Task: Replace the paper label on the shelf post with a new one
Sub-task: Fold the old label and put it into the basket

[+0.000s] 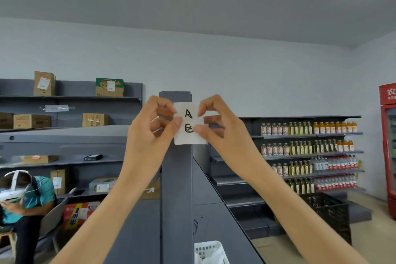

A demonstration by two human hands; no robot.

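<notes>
A small white paper label (189,135) with a black handwritten "A" and a second mark below it sits against the top of the grey shelf post (176,178). My left hand (151,133) pinches its left edge between thumb and forefinger. My right hand (220,128) pinches its right edge the same way. Both hands hold the label flat in front of the post near its upper end. Whether the label sticks to the post cannot be told.
Grey shelves with cardboard boxes (44,83) stand at the left. A seated person wearing a headset (23,197) is at lower left. Shelves of bottles (308,148) and a red fridge (389,148) stand at the right. A black crate (330,210) and a white basket (211,252) sit low.
</notes>
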